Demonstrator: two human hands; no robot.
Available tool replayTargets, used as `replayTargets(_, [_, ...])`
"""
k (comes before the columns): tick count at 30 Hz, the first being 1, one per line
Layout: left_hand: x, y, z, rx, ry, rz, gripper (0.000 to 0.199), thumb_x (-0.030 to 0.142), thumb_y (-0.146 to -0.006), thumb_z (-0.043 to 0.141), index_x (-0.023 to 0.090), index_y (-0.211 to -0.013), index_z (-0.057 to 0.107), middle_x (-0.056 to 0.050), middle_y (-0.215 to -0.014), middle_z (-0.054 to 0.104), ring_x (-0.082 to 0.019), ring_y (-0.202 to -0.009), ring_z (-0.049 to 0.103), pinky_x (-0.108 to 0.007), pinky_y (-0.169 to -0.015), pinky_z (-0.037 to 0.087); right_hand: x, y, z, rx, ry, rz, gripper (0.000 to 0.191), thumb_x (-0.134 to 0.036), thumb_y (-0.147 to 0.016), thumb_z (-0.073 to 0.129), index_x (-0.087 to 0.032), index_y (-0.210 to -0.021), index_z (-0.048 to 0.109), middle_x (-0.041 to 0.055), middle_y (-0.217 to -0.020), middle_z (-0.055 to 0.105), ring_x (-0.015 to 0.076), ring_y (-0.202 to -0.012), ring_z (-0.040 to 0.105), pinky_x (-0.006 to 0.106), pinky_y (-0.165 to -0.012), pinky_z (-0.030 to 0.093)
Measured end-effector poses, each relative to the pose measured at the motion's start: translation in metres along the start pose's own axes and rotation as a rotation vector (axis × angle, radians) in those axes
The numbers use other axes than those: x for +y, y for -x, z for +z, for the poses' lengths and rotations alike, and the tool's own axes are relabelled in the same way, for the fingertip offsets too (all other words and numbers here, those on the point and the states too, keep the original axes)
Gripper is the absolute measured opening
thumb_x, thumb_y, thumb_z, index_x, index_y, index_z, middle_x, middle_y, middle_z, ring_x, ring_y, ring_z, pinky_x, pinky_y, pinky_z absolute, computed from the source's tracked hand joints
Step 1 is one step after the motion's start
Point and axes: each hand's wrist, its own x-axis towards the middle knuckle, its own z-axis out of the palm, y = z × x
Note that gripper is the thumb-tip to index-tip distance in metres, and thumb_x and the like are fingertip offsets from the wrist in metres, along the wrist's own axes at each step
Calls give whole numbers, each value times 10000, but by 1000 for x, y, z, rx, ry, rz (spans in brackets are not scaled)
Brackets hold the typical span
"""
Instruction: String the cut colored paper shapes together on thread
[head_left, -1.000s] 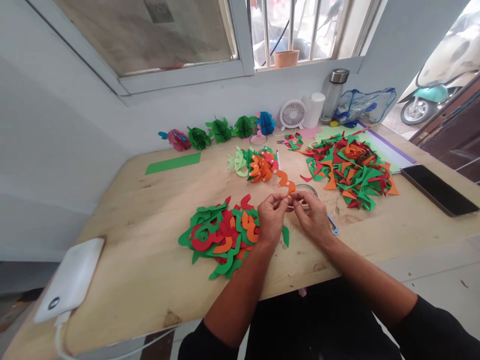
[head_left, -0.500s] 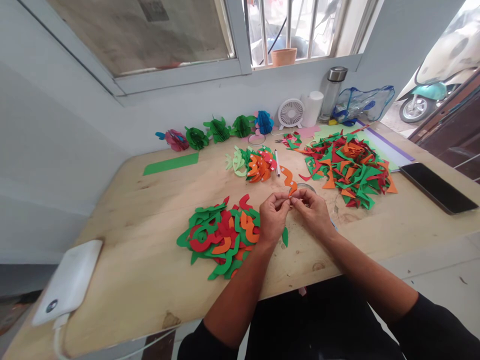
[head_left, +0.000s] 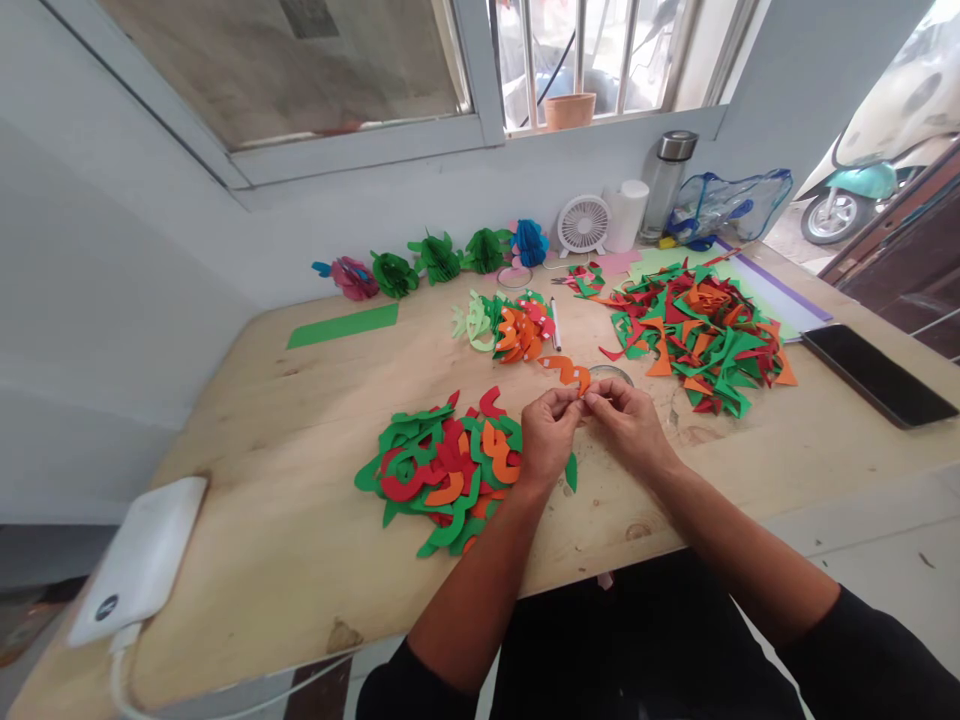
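Note:
Between the fingertips of my left hand (head_left: 550, 430) and my right hand (head_left: 622, 415) is the near end of a wavy orange paper strip (head_left: 564, 369) with small white squares on it. Both hands are closed in a pinch, thumbs nearly touching, just above the table. The strip's far end points left, toward a cluster of orange, red and green cut-outs (head_left: 517, 335) with similar white squares. Left of my left wrist lies a heap of wavy red, green and orange paper pieces (head_left: 442, 470). A roll of tape (head_left: 611, 376) is partly hidden behind my right hand.
A pile of paper scraps (head_left: 705, 335) and a black phone (head_left: 877, 375) lie to the right. A marker (head_left: 556, 325) is beyond my hands. Paper ornaments (head_left: 437, 260), a small fan (head_left: 583, 226) and a bottle (head_left: 667, 185) line the wall. A white power bank (head_left: 139, 560) sits at left.
The orange strip has swung to the left, its far end now near the cluster of cut-outs. Both hands stay pinched in almost the same place.

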Motion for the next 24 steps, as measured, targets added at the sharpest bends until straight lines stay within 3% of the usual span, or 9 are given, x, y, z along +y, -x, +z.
replayTargets(9, [6,1,-1,40,54,-57,114,228,-647,675,130,-697,644,-38,-704,704,-137,-603,658,-236,-561,542,-4,1,0,-19,50,-22,216,-401,-782,600,-187,-753,603,24,-722,642,158,-674,604,294,-641,483])
replayTargets(24, [8,2,-1,-8,111,-116,195,297,-620,716,128,-698,657,-48,-705,702,-132,-593,650,-247,-568,544,-2,1,2,21,-10,5,236,-430,-773,614,-194,-775,598,13,-699,624,156,-638,608,289,-588,488])
